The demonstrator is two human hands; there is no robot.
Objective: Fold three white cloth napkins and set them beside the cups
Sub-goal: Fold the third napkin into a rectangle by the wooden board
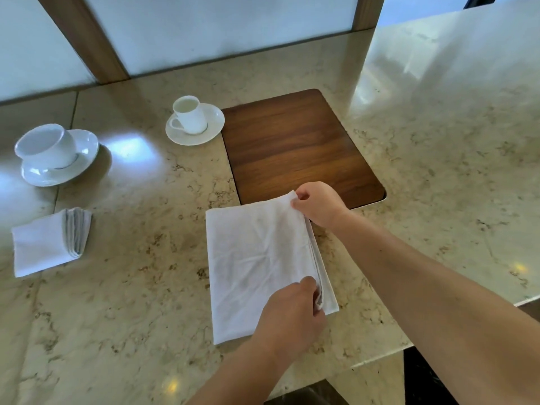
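A white napkin (257,258) lies folded into a long rectangle on the marble counter (131,302). My right hand (318,204) pinches its far right corner. At the near right edge my left hand (292,314) pinches the layered corner. A second white napkin (43,244), folded small, rests at the left, in front of a large white cup (46,146) on its saucer (84,150). A smaller white cup (190,114) on a saucer (214,119) stands further back, in the middle.
A dark wooden board (292,141) is set into the counter just behind the napkin, touching the small saucer. The counter's edge (380,362) runs near right. Frosted panels with wooden posts (87,42) close the back.
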